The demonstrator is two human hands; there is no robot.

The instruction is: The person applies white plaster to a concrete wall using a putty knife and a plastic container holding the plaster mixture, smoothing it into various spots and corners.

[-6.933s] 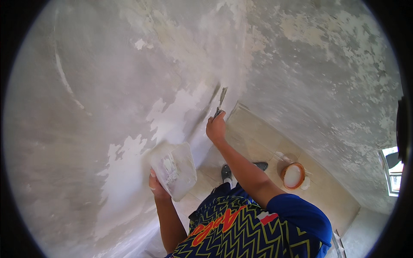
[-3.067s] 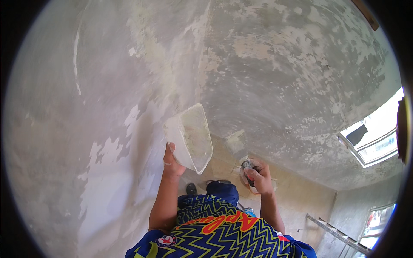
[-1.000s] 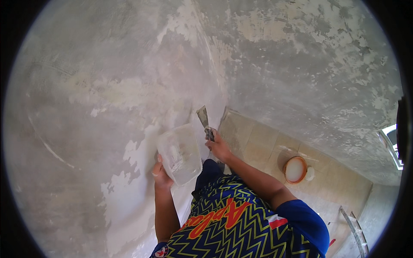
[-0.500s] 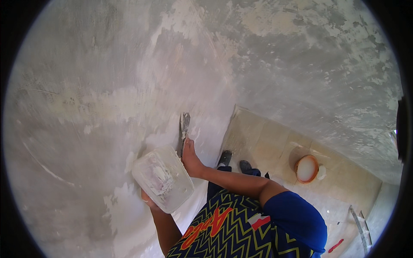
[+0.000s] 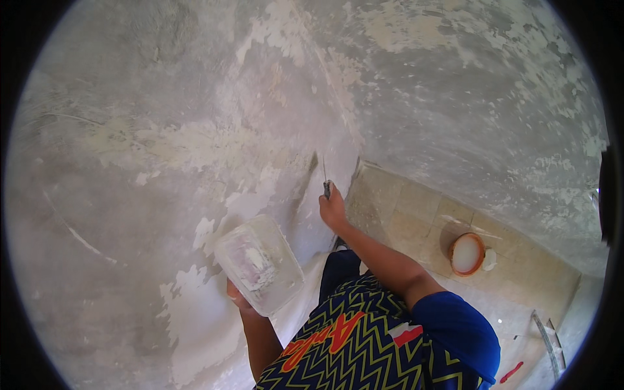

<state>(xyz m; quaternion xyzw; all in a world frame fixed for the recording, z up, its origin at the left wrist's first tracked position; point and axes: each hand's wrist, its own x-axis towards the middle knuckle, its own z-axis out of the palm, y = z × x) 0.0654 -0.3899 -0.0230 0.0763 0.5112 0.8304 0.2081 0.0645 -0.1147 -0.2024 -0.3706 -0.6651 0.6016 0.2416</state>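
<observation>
Scraper [image 5: 327,190]: my right hand [image 5: 333,209] is clenched on its handle, blade held up before the patched wall [image 5: 156,208], near the floor's far corner; I cannot tell whether it touches. Tub [image 5: 287,283]: my left hand [image 5: 236,296] grips it from its left side, white paste [image 5: 257,263] smeared inside. Both hands stand apart. Orange bucket [image 5: 481,251], holding something white, stands on the tiled floor [image 5: 403,227] toward the edge along the right-hand wall [image 5: 448,130].

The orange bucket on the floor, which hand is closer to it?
Right: the right hand, with the putty knife, is left of the orange bucket; the left hand, holding the plastic tub, is farther left.
</observation>
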